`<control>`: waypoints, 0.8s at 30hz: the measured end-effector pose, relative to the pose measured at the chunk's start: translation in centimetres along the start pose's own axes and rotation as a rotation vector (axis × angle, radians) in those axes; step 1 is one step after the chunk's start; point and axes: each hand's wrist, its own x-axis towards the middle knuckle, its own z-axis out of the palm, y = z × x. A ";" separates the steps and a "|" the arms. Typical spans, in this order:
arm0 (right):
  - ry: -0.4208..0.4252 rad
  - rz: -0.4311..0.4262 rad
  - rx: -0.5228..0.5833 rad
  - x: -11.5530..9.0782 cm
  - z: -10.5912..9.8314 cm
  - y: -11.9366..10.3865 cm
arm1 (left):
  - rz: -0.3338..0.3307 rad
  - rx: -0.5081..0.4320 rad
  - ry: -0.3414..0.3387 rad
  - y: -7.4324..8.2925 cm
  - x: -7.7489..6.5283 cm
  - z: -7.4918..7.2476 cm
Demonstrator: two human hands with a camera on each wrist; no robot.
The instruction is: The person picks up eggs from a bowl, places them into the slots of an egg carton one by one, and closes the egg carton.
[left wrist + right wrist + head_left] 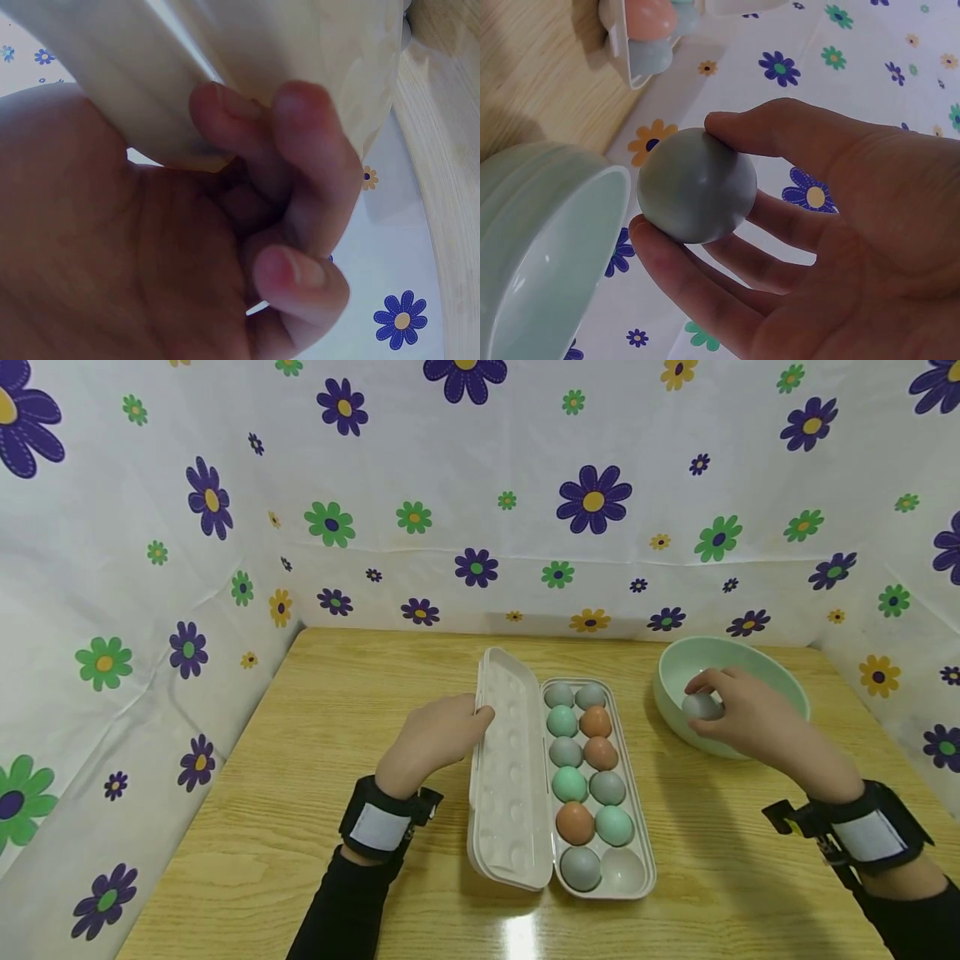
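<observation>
My right hand (757,718) pinches a grey egg (697,185) between thumb and fingertips. In the head view the egg overlaps the pale green bowl (670,703); in the right wrist view it shows just beside the rim. A white egg carton (637,860) lies open in the middle of the table. Grey, mint green and brown eggs fill its two rows, except the near right cup, whose bottom shows bare. My left hand (435,735) grips the outer edge of the raised lid (517,793), thumb on the inner face. Curled fingers (307,142) lie against the lid's outside.
The wooden table (337,693) carries the carton at centre and the bowl at the right back. Flower-patterned white cloth (450,468) stands behind the table and along both sides.
</observation>
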 end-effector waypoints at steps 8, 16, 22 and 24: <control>0.014 -0.032 -0.007 -0.5 0.0 -0.9 | 0.002 0.007 0.003 0.1 -0.1 -0.1; 0.000 -0.032 0.006 -1.1 0.2 -1.6 | 0.013 0.013 0.005 0.2 0.0 0.0; 0.003 -0.046 0.010 -1.5 0.3 -2.1 | 0.009 0.011 0.005 0.1 0.0 0.0; 0.003 -0.052 0.012 -1.7 0.3 -2.3 | 0.008 0.011 0.005 0.2 0.0 0.0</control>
